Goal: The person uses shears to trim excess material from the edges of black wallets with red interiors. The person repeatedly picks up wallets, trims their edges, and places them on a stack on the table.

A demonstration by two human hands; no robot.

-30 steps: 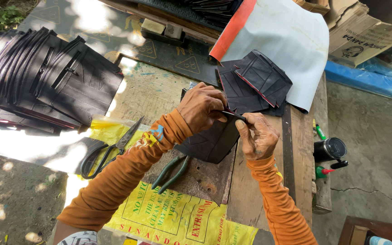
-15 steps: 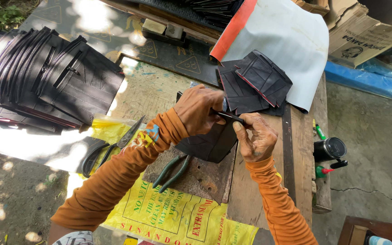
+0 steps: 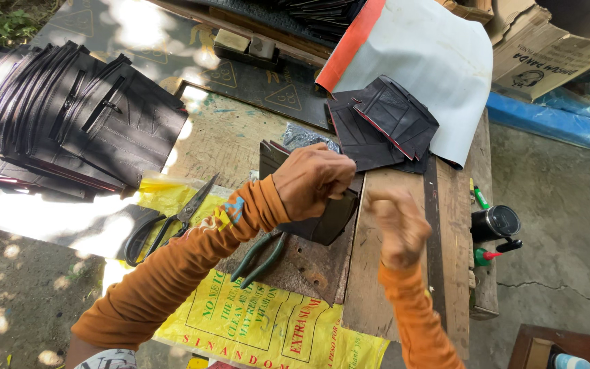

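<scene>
left hand [image 3: 312, 179]: fingers clenched on black leather piece [image 3: 322, 222] over the workbench [image 3: 227, 143] | right hand [image 3: 396, 222]: blurred, curled like a fist, contents unclear, just beside the piece | green pliers [image 3: 259, 256] near, scissors [image 3: 169, 222] further left

Right hand [image 3: 396, 229] has drawn back from the black piece [image 3: 322, 219]

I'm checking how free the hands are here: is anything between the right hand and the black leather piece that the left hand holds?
Nothing visible. The left hand grips the black leather piece over the metal plate. The right hand, blurred, sits just beside its right edge; only bare wooden board shows below.
</scene>
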